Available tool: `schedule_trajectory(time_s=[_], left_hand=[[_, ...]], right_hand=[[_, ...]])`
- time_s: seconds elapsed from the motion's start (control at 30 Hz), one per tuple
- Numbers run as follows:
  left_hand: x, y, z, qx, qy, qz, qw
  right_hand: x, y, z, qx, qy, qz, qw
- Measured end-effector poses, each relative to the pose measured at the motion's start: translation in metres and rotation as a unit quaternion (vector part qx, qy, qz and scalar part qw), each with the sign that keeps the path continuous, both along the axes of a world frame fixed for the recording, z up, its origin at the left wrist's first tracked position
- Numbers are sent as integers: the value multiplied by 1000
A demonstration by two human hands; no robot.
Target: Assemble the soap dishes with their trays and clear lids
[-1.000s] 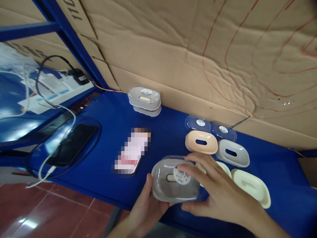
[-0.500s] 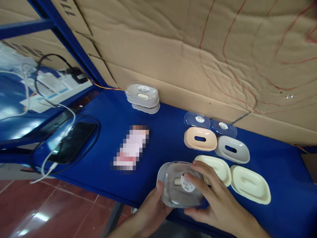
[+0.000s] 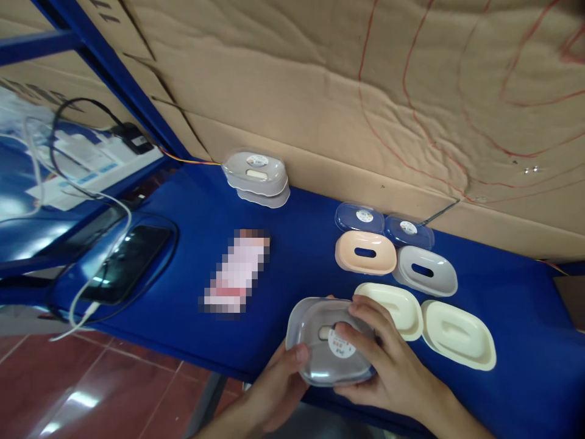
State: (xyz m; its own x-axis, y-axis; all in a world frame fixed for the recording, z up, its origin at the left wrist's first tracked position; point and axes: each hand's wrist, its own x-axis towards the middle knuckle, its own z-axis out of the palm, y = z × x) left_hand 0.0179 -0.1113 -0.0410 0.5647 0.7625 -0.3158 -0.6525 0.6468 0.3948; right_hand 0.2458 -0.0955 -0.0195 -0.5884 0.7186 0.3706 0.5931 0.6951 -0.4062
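One lidded gray dish [image 3: 317, 356] btwn L fingers [image 3: 298, 355] & R fingers [image 3: 363, 345]

head cam: worn on the person's head, above the near edge of the table [image 3: 306, 235], looking forward and down
table: shot close, far edge slopes down to the right in view
left hand [image 3: 286, 378], right hand [image 3: 395, 369]: closest to lens, at near edge
cardboard [image 3: 283, 85]: behind far edge, fills top of view
floor [image 3: 119, 390]: visible past near edge, left end
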Motion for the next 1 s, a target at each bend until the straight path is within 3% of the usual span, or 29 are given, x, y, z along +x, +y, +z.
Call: schedule_trajectory(time_s=[0.13, 0.27, 0.4, 0.5, 0.57, 0.63, 0.7, 0.73, 0.8, 0.83, 0.87, 0.9, 0.93, 1.0], left_hand=[[-2, -2, -5, -14, -3, 24, 1000], [-11, 0, -3, -109, 31, 50, 992], [-18, 6, 4, -158, 97, 23, 982], [-21, 8, 4, -140, 174, 23, 974], [-26, 9, 4, -42, 279, 79, 956], [-37, 11, 7, 149, 403, 162, 888], [-52, 15, 15, 386, 499, 193, 752], [-59, 17, 21, 492, 530, 155, 673], [-68, 22, 36, 666, 572, -7, 479], [-70, 25, 43, 711, 580, -41, 396], [-71, 28, 49, 736, 584, -60, 338], [-70, 32, 55, 753, 582, -65, 300], [-68, 38, 59, 761, 580, -65, 283], [-66, 54, 63, 762, 578, -61, 285]], right_hand=[[2, -4, -1, 41, 9, 26, 999], [-3, -10, 3, 96, 16, 36, 995], [-7, -11, 4, 132, 7, 25, 991], [-6, -9, 2, 161, 21, 32, 986], [-4, -8, 3, 163, 33, 24, 986], [-3, -7, 4, 157, 39, 23, 987], [-3, -7, 4, 151, 41, 27, 987], [-2, -7, 4, 148, 40, 31, 988], [-1, -6, 3, 146, 41, 36, 988], [-1, -5, 3, 146, 44, 35, 988], [-1, -5, 2, 147, 49, 33, 987], [-1, -4, 2, 146, 55, 29, 987], [-2, -4, 2, 145, 61, 21, 987], [-2, -2, 2, 137, 69, -8, 988]])
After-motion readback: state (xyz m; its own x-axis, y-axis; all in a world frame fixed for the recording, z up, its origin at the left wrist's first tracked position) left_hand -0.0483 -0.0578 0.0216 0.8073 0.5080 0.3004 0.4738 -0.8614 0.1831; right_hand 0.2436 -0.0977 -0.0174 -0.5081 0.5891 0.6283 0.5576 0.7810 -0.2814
